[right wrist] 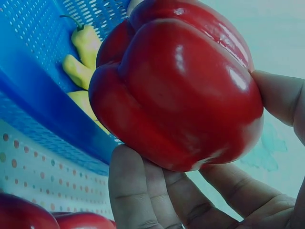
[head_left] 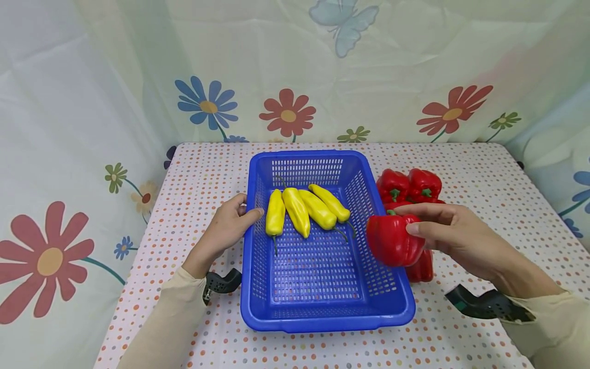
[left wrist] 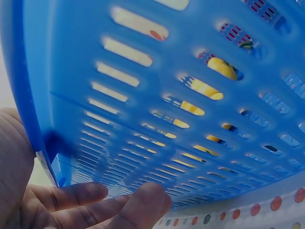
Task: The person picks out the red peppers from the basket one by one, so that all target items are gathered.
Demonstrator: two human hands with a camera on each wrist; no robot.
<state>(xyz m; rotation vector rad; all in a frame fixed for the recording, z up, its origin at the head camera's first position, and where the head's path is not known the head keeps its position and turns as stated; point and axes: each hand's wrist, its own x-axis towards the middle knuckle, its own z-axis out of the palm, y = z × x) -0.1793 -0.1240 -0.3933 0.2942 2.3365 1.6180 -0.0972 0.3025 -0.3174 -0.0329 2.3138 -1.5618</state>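
Note:
A blue plastic basket (head_left: 304, 324) stands on the table with several yellow peppers (head_left: 296, 211) lying in its far half. My left hand (head_left: 229, 225) grips the basket's left rim, thumb over the top; in the left wrist view its fingers (left wrist: 81, 195) lie against the slotted outer wall. Between thumb and fingers, my right hand (head_left: 454, 236) holds a red bell pepper (head_left: 392, 241) over the basket's right rim. The right wrist view shows this pepper (right wrist: 181, 90) from below, raised off the table. More red bell peppers (head_left: 425, 183) lie just right of the basket, partly hidden by the right hand.
The table (head_left: 193, 179) has a white cover with coloured dots. A flower-printed curtain (head_left: 378, 77) hangs behind it and on both sides. Dark wrist mounts (head_left: 488, 303) sit on both forearms.

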